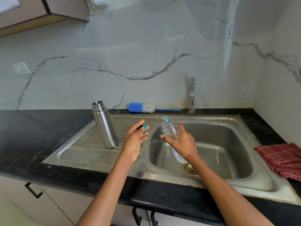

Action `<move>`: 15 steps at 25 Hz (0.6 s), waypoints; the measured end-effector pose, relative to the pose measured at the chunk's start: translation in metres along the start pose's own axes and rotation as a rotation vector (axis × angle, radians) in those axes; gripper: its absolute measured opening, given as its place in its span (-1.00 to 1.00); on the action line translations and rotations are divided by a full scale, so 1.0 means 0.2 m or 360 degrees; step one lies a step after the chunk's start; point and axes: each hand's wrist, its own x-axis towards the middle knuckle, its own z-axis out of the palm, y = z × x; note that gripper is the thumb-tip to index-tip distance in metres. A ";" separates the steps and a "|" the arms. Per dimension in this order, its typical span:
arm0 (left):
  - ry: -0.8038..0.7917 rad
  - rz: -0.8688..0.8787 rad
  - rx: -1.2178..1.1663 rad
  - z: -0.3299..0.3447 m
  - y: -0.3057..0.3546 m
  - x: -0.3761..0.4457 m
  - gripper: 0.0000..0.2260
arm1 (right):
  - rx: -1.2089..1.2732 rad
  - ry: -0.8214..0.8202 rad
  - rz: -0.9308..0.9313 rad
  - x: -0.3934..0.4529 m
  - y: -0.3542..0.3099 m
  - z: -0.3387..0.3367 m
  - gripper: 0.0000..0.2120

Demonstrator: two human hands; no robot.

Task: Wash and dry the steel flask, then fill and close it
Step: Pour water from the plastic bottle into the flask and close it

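- The right hand is wrapped round a clear plastic water bottle, holding it tilted over the sink basin with the open neck pointing up and away; held there, any spill would go down the drain just below the wrist.
- The left hand pinches a small teal cap at its fingertips, the other fingers loosely spread. I'd judge the cap is kept off the bottle so the water can be poured.
- Just left of that hand, the steel flask stands upright and open on the ribbed draining board, lid off, well placed to be filled. I can't spot its lid.
- Well to the right of the right hand, a red checked cloth lies crumpled on the black counter, probably for drying.
- Beyond both hands, a blue-and-white bottle brush lies along the back edge, with the tap beside it, not running.
- Behind it all rises a veined marble wall, with a switch far left.
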 end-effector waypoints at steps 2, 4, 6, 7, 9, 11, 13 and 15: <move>0.0052 -0.0064 -0.0073 -0.09 -0.04 -0.06 -0.75 | 0.0034 -0.0042 -0.0030 -0.02 -0.02 0.02 -0.29; 0.0144 -0.0095 -0.0029 -0.16 -0.07 -0.10 -0.82 | 0.0050 -0.0079 -0.0051 -0.04 -0.04 0.05 -0.28; 0.0233 -0.0075 0.0172 -0.23 -0.09 -0.11 -0.88 | 0.0045 -0.0113 -0.0058 -0.05 -0.04 0.06 -0.25; 0.0253 -0.0065 0.0335 -0.26 -0.09 -0.11 -0.89 | 0.0045 -0.0125 -0.0059 -0.05 -0.04 0.06 -0.22; 0.0231 -0.0038 0.0725 -0.32 -0.07 -0.10 -0.91 | 0.0042 -0.0142 -0.0052 -0.05 -0.04 0.06 -0.20; 0.0138 0.0024 0.1085 -0.37 -0.05 -0.08 -0.94 | 0.0023 -0.0160 -0.0040 -0.05 -0.04 0.06 -0.20; 0.0031 0.0061 0.1425 -0.41 -0.05 -0.05 -0.93 | 0.0002 -0.0181 -0.0035 -0.05 -0.04 0.06 -0.21; -0.0042 0.0057 0.1734 -0.43 -0.06 -0.04 -0.89 | -0.0031 -0.0214 -0.0047 -0.05 -0.04 0.07 -0.23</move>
